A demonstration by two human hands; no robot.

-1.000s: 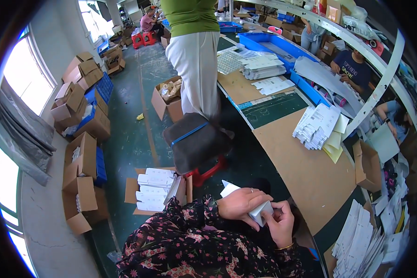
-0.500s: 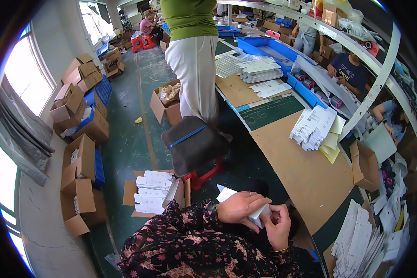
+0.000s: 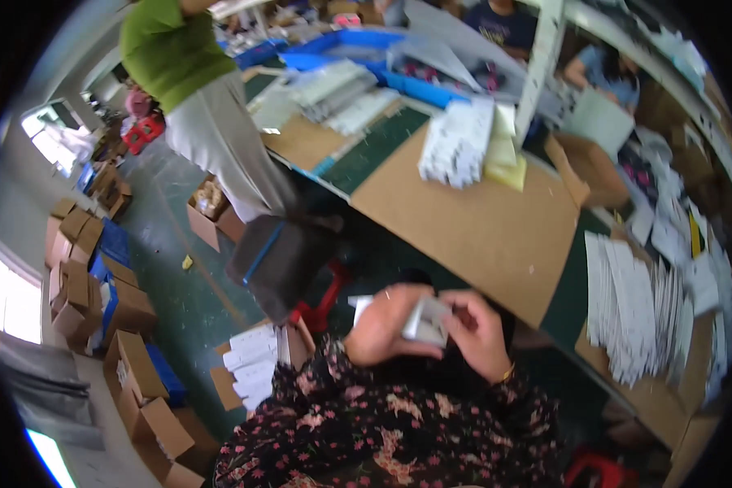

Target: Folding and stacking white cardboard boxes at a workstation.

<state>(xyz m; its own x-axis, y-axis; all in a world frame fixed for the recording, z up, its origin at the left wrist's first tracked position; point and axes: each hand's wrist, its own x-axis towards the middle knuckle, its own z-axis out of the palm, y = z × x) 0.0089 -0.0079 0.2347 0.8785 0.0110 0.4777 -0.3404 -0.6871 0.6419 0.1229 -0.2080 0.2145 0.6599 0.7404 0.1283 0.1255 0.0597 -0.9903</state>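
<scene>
Above my lap, my left hand (image 3: pixel 382 327) is wrapped round a small white paper box (image 3: pixel 422 324) that has been folded into a tube. Its open end faces right. At that end the thumb and fingers of my right hand (image 3: pixel 478 335) pinch the edge or a flap; blur hides the exact hold. A white flap of the box sticks out left of my left hand. Beside my left arm, flat white box blanks (image 3: pixel 250 358) fill a brown carton on the floor. More white blanks (image 3: pixel 626 305) stand packed in a carton to my right.
A stool with a dark cushion (image 3: pixel 278 264) stands ahead, near a person in a green top (image 3: pixel 179 61). On the workbench (image 3: pixel 472 232) lie stacked white blanks (image 3: pixel 455 142), yellow sheets (image 3: pixel 506 154) and blue trays (image 3: pixel 333 50). Brown cartons (image 3: pixel 134 370) line the left wall.
The view has swung to the right. My hands have turned the white box so its open end shows, and my right hand has moved to that end.
</scene>
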